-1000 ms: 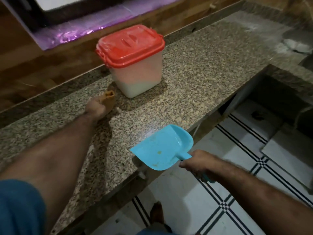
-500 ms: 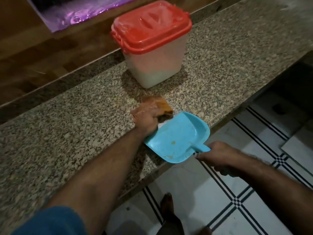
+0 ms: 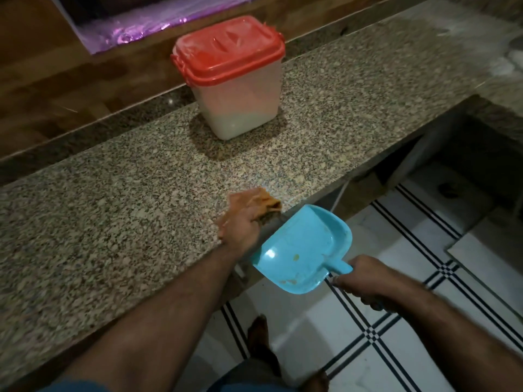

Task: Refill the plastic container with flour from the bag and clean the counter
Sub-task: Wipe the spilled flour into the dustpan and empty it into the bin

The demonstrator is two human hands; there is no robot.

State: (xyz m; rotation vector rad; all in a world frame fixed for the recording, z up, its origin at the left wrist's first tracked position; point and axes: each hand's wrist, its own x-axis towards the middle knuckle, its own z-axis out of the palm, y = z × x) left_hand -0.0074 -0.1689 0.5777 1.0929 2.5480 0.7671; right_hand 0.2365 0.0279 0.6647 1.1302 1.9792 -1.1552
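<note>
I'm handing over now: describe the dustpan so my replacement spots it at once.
Start at the speckled granite counter and follow its front edge to the left hand pressing an orange cloth. Just beyond that edge, over the tiled floor, the right hand holds the dustpan: the only light blue thing here.

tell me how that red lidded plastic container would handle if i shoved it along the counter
The container would probably slide rather than tip: it sits flat on the smooth granite counter. Flour seems to fill only its bottom, so it is likely light with its weight low. A floury film on the red lid could make that slippery.
</note>
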